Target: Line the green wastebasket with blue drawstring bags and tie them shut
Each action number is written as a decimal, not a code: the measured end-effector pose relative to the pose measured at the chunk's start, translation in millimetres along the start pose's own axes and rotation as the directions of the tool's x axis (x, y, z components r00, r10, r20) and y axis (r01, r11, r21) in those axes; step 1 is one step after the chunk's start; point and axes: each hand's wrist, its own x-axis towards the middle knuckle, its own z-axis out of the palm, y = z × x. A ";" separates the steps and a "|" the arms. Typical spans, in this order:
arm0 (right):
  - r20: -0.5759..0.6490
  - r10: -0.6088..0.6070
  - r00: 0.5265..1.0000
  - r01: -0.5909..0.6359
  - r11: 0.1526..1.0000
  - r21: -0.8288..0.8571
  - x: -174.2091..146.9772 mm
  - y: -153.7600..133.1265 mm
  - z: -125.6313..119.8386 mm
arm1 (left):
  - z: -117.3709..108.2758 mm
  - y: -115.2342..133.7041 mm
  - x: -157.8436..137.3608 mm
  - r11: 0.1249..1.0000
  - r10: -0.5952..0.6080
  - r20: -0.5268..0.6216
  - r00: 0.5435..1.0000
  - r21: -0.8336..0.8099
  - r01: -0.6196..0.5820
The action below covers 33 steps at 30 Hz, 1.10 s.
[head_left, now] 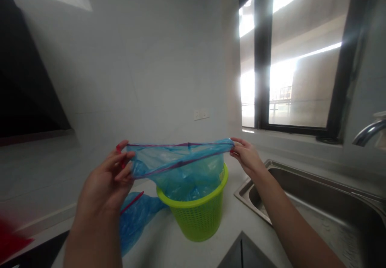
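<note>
A translucent blue drawstring garbage bag (193, 175) is stretched wide between my two hands, its purplish-red drawstring running along the mouth. Its lower part hangs down inside a lime-green perforated plastic basket (197, 219) on the counter. My left hand (114, 171) grips the bag's left edge, with bits of red drawstring showing at the fingers. On the right edge, my right hand (245, 154) pinches the rim between thumb and fingers. The bag's mouth is held above the basket's rim. Behind my left forearm lies another blue plastic bag (137, 215) with a red strip, partly hidden.
A stainless steel sink (319, 215) with a faucet (369, 133) is on the right. A window (295, 59) and a wall socket (201, 114) are behind. A dark range hood (27, 71) hangs at left. A blurred red object (13, 236) shows lower left.
</note>
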 end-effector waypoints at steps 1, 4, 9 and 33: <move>-0.069 -0.082 0.994 0.075 0.992 -0.104 0.2 0.2 -0.4 | -0.5 2.3 -2.0 1.000 -0.007 0.015 1.000 0.007 0.007; -0.152 -0.167 0.974 0.152 0.983 -0.104 2.3 -1.2 -1.4 | -5.2 9.1 -8.3 1.000 -0.006 0.072 0.997 0.013 0.005; -0.041 0.142 0.989 -0.127 0.956 0.266 2.5 -7.1 -0.1 | -14.4 15.2 -11.5 1.000 0.018 0.188 0.982 -0.004 -0.018; 0.177 0.011 0.984 -0.101 0.855 0.509 -12.7 -36.3 -0.5 | -11.4 -20.4 25.9 0.905 -0.320 0.092 0.943 -0.266 0.333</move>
